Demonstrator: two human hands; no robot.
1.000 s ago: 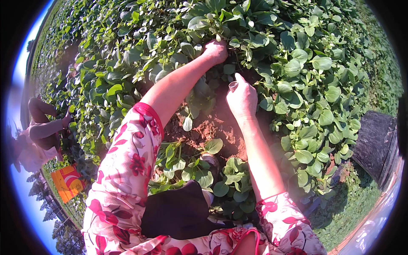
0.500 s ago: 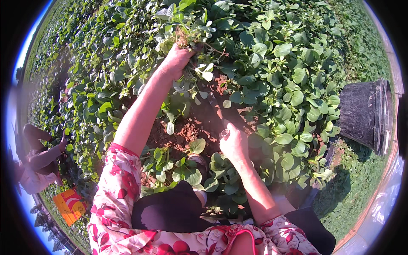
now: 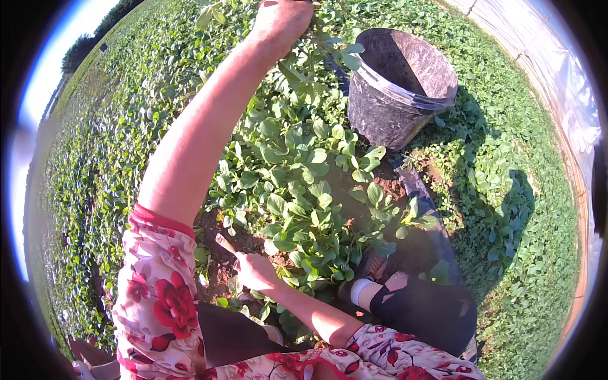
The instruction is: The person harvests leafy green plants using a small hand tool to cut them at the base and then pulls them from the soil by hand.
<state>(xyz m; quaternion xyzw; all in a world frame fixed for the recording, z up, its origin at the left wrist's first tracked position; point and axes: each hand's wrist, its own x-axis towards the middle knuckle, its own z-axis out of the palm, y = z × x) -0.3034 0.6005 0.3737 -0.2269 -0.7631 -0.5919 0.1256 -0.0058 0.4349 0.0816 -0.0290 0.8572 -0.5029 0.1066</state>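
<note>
Stretched far out at the top, my left hand [image 3: 282, 24] is closed round a bunch of leafy green plants [image 3: 304, 69]; its leaves poke out on both sides of the fist, and part of it lies beyond the picture's edge. My right hand [image 3: 256, 272], low down by a patch of bare reddish soil [image 3: 221, 269], grips a narrow hand tool [image 3: 225, 243]. Only a short brownish length of that tool shows past the fingers, so its kind cannot be told. Broad-leaved green plants [image 3: 297, 190] grow between the two hands.
A black bucket [image 3: 380, 114] stands tilted among the plants, right of my left hand. Dark sheeting [image 3: 424, 209] runs along the bed's edge towards my bent knee [image 3: 430, 310]. Whitish plastic sheeting [image 3: 538, 57] borders the field at far right. Low greenery [image 3: 107, 164] spreads out leftwards.
My view has swung right, bringing the bucket nearer the middle. My left hand, still holding the plants, is now further up by the bucket; my right hand, with the tool, appears lower and further left.
</note>
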